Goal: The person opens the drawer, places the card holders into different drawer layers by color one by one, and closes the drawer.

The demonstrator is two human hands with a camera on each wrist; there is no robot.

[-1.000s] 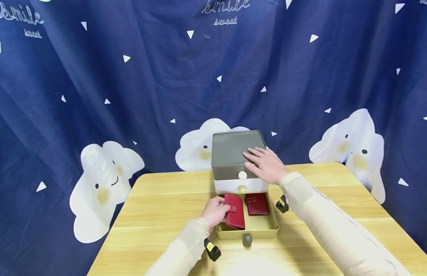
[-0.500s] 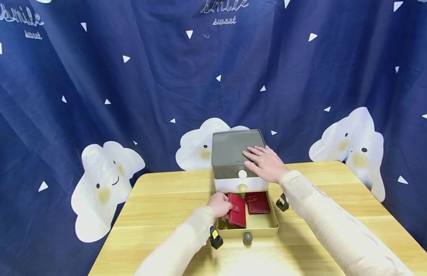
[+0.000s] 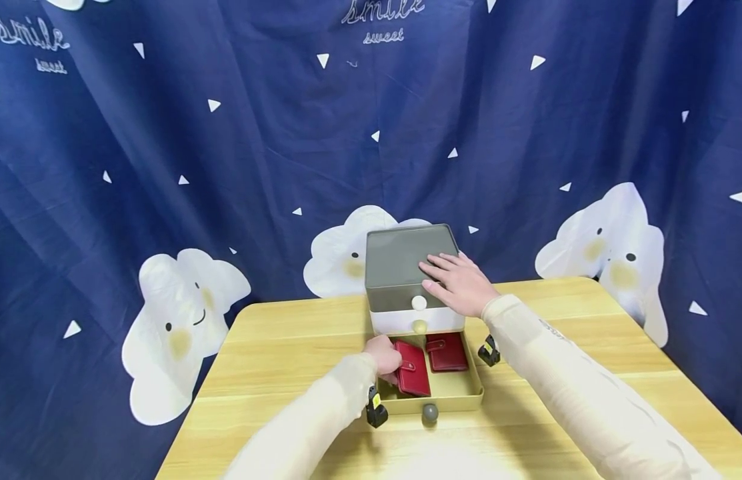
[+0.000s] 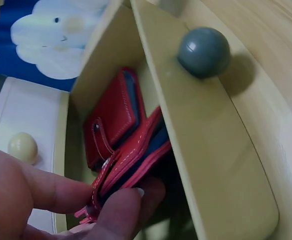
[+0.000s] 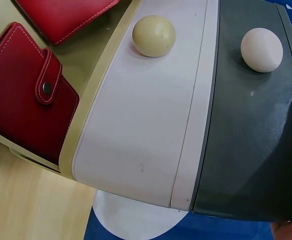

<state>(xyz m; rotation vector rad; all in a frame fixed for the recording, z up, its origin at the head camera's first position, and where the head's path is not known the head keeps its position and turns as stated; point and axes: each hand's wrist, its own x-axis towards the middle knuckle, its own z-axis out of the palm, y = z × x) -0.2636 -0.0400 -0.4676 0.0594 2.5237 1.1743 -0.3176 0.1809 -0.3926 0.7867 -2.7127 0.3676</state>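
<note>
My left hand (image 3: 383, 357) pinches a red snap wallet (image 3: 414, 370) by its left edge, low inside the left part of the pulled-out bottom drawer (image 3: 457, 404). In the left wrist view, thumb and fingers close on its strap side, and the wallet tilts against the drawer's front wall. A second, darker red wallet (image 3: 447, 352) lies in the back right of that drawer, its snap strap showing in the right wrist view. My right hand (image 3: 457, 285) rests with spread fingers on the grey top of the small drawer box (image 3: 401, 257).
Above the open drawer are a white drawer (image 5: 135, 120) with a beige knob (image 3: 420, 327) and a grey one with a white knob (image 3: 419, 303). A grey knob (image 4: 204, 52) juts from the open drawer's front. The wooden table (image 3: 287, 353) ends at a blue curtain (image 3: 275, 133).
My left hand has gone a little forward and right, lowering the wallet deeper into the drawer. The right hand stays on the box top, and the darker wallet has not moved.
</note>
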